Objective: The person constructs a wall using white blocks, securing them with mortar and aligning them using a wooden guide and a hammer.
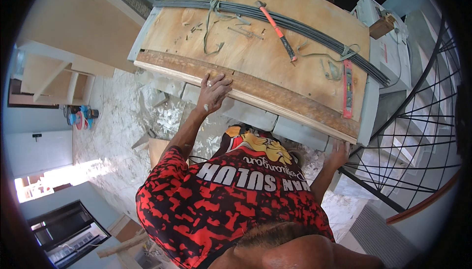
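A long wooden plank [275, 100], brown on top with a pale layered edge, lies along the near side of a plywood sheet [182, 40]. My left hand [215, 92] holds the plank left of its middle, fingers curled over the top. At the plank's right end, my right hand [338, 154] grips the edge with the fingertips up; its palm is partly hidden. On the plywood rests a hammer [276, 29] with an orange and black handle. A red spirit level [348, 89] lies at the right, its near end beside the plank. Loose nails [194, 28] are scattered at the left.
A bundle of thin grey rods [231, 7], tied with strips, crosses the sheet's far side. Pale blocks [253, 115] stand below the plank. A black metal railing [418, 121] rises at the right beside stairs. Wooden cabinets [78, 23] stand at the left. Power tools [81, 116] sit on the dusty floor.
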The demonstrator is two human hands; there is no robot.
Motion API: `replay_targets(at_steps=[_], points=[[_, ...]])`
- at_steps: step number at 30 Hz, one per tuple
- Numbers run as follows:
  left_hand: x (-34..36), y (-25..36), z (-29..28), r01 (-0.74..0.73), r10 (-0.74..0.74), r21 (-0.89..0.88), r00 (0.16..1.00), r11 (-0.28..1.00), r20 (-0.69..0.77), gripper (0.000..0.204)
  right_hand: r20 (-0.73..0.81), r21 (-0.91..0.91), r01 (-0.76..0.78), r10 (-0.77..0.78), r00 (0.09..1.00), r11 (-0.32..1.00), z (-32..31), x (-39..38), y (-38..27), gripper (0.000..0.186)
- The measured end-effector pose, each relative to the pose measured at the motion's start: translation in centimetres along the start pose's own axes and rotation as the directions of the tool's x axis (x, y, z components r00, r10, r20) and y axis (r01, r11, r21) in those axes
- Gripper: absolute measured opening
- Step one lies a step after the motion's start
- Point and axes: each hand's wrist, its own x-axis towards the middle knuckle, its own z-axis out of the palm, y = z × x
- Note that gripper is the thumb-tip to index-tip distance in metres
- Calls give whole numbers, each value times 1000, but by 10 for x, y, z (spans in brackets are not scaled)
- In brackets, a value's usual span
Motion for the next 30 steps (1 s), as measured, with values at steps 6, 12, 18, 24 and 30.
replay_targets(at_steps=[6, 12, 18, 24, 30], points=[[-3, -3, 8, -5, 5, -1, 996, 1000, -94, 22, 44, -521, 228, -241, 970, 822, -21, 14, -12, 39], [-6, -4, 14, -15, 10, -31, 987, 999, -159, 20, 567, -509, 800, -575, 590, 318, 101, -2, -14, 28], [-5, -11, 10, -33, 26, -46, 988, 998, -153, 22, 945, 11, 984, -322, 48, 178, 369, -83, 20, 24], [-6, -20, 5, -74, 62, -104, 992, 992, -109, 23, 997, 73, 916, 48, -59, -393, 493, -95, 55, 18], [-3, -27, 3, -144, 131, -152, 987, 978, -89, 26, 985, 163, 831, 135, -108, -531, 499, -100, 54, 14]])
